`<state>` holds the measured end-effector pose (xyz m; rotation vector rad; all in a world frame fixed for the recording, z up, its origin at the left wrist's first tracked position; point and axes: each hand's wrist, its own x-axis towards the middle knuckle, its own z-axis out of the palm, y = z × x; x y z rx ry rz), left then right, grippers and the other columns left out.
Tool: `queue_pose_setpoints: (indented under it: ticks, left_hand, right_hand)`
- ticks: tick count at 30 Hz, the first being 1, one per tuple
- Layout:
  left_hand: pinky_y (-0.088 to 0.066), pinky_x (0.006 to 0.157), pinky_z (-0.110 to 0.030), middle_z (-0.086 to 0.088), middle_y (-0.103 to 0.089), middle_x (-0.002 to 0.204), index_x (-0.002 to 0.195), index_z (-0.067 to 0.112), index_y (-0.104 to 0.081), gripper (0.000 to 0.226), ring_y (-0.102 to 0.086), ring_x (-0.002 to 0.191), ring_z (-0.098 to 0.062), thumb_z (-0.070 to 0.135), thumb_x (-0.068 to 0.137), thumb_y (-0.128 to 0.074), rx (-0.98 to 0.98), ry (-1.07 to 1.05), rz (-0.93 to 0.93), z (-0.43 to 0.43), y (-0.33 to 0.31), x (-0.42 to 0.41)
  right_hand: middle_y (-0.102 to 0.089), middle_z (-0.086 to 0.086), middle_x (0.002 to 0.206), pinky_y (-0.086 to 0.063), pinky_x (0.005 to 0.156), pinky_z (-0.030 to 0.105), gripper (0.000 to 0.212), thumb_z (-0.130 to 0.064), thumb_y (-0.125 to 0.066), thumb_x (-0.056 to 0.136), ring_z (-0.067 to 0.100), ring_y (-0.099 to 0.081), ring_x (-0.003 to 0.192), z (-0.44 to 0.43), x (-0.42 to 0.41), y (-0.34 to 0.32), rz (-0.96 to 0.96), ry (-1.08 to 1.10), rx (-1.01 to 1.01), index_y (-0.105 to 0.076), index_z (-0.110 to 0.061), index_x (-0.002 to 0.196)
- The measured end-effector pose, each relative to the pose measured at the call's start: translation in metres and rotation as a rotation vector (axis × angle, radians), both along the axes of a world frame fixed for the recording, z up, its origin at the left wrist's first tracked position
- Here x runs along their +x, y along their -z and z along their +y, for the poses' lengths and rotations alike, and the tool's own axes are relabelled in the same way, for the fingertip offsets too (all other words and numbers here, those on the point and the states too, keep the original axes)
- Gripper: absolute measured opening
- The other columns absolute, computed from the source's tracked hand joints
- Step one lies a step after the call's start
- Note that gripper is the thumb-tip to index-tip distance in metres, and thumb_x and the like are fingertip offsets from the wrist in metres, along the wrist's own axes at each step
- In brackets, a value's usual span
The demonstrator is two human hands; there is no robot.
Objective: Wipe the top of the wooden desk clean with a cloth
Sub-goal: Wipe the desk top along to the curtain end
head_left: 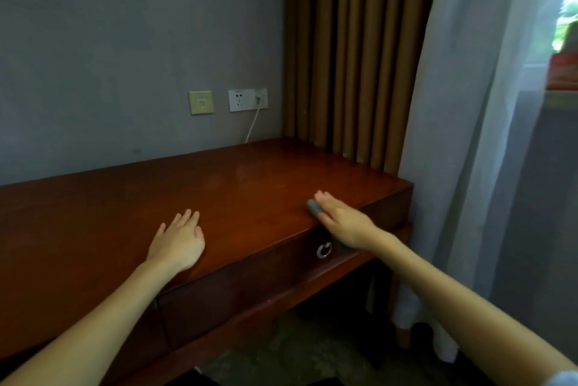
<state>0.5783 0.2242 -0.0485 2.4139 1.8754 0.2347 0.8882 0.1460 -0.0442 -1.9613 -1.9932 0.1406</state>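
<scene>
The reddish-brown wooden desk (250, 185) runs from the left edge to the curtains. My left hand (178, 241) rests flat on its top near the front edge, fingers straight and spread. My right hand (341, 220) lies flat with straight fingers on a grey cloth (312, 207) at the desk's front right edge. Only a small grey corner of the cloth shows beside the fingers, and a darker bit seems to hang below the palm over the drawer front. The rest of the cloth is hidden under the hand.
A drawer with a metal ring handle (323, 251) sits in the desk front. A white cable (253, 122) runs from the wall socket (247, 100) down behind the desk. Brown curtains (353, 51) and a sheer white curtain (469, 104) hang at the right end.
</scene>
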Motion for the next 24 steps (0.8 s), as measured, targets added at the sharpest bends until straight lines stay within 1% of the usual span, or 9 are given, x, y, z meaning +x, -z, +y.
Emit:
queue_pose_setpoints:
  ticks: [4, 7, 9, 12, 15, 18, 21, 22, 24]
  left_hand:
    - [-0.005, 0.120, -0.036, 0.000, -0.002, 0.161, 0.154, 0.018, -0.007, 0.051, -0.003, 0.148, -0.014, 0.028, 0.105, -0.015, -0.003, -0.005, 0.006, 0.002, 0.001, 0.000]
    - [-0.005, 0.120, -0.036, 0.001, -0.003, 0.161, 0.153, 0.019, -0.008, 0.050, -0.004, 0.148, -0.014, 0.028, 0.105, -0.015, 0.005, -0.013, 0.009, 0.003, 0.002, 0.000]
    - [-0.006, 0.120, -0.036, 0.001, -0.004, 0.161, 0.153, 0.020, -0.008, 0.050, -0.005, 0.148, -0.014, 0.028, 0.105, -0.015, 0.003, -0.019, 0.013, 0.004, 0.002, 0.000]
    - [-0.006, 0.120, -0.036, 0.002, -0.005, 0.161, 0.153, 0.020, -0.009, 0.050, -0.005, 0.148, -0.013, 0.028, 0.105, -0.015, -0.006, -0.025, 0.013, 0.005, 0.002, 0.001]
    - [-0.007, 0.120, -0.036, 0.002, -0.006, 0.161, 0.153, 0.021, -0.009, 0.049, -0.006, 0.148, -0.013, 0.028, 0.105, -0.015, -0.001, -0.027, 0.024, 0.003, 0.000, 0.000]
    - [-0.007, 0.119, -0.035, 0.002, -0.006, 0.161, 0.153, 0.021, -0.010, 0.049, -0.006, 0.148, -0.013, 0.029, 0.105, -0.015, -0.003, -0.027, 0.020, 0.001, -0.001, 0.001]
    - [-0.006, 0.119, -0.034, 0.002, -0.005, 0.161, 0.153, 0.021, -0.009, 0.049, -0.006, 0.148, -0.012, 0.029, 0.105, -0.015, -0.001, -0.019, 0.010, -0.001, -0.001, 0.000]
    - [-0.006, 0.119, -0.034, 0.002, -0.005, 0.161, 0.153, 0.021, -0.009, 0.049, -0.006, 0.148, -0.012, 0.029, 0.105, -0.015, 0.004, -0.018, 0.010, 0.000, -0.001, 0.000]
    - [-0.006, 0.119, -0.034, 0.002, -0.005, 0.161, 0.153, 0.021, -0.009, 0.049, -0.005, 0.148, -0.012, 0.029, 0.105, -0.016, 0.009, -0.018, 0.013, 0.000, 0.000, -0.001]
  right_hand:
    - [-0.016, 0.008, 0.159, -0.013, 0.118, 0.033, 0.057, -0.038, -0.028, 0.103, 0.019, -0.013, 0.147, 0.020, 0.087, -0.008, 0.072, 0.258, -0.024, -0.019, -0.008, 0.150]
    - [-0.024, 0.013, 0.156, -0.021, 0.115, 0.038, 0.052, -0.033, -0.026, 0.104, 0.028, -0.024, 0.143, 0.039, 0.113, -0.016, 0.040, 0.345, -0.042, -0.025, -0.005, 0.147]
    - [-0.025, 0.014, 0.155, -0.020, 0.115, 0.038, 0.049, -0.029, -0.027, 0.104, 0.028, -0.025, 0.142, 0.050, 0.105, -0.021, 0.004, 0.312, -0.073, -0.026, -0.004, 0.146]
    - [-0.026, 0.013, 0.154, -0.023, 0.114, 0.040, 0.048, -0.030, -0.030, 0.103, 0.029, -0.028, 0.141, 0.059, 0.062, -0.022, -0.033, 0.204, -0.100, -0.027, -0.007, 0.145]
    - [-0.028, 0.009, 0.154, -0.024, 0.113, 0.039, 0.048, -0.030, -0.032, 0.102, 0.025, -0.029, 0.141, 0.055, -0.003, -0.020, -0.065, 0.000, -0.080, -0.028, -0.010, 0.146]
    - [-0.020, 0.007, 0.158, -0.018, 0.117, 0.036, 0.053, -0.033, -0.031, 0.102, 0.020, -0.020, 0.145, 0.034, -0.051, -0.012, -0.119, -0.210, -0.025, -0.020, -0.011, 0.150]
    - [-0.017, 0.004, 0.159, -0.010, 0.119, 0.029, 0.055, -0.032, -0.031, 0.102, 0.014, -0.014, 0.146, 0.015, -0.044, -0.002, -0.104, -0.304, 0.041, -0.018, -0.012, 0.151]
    - [-0.017, 0.002, 0.158, -0.010, 0.119, 0.027, 0.054, -0.032, -0.032, 0.102, 0.013, -0.014, 0.146, 0.010, -0.032, 0.001, -0.077, -0.290, 0.059, -0.018, -0.013, 0.151]
    - [-0.018, 0.000, 0.158, -0.009, 0.118, 0.026, 0.054, -0.031, -0.034, 0.102, 0.012, -0.015, 0.146, 0.007, 0.005, 0.005, -0.019, -0.174, 0.081, -0.020, -0.014, 0.151]
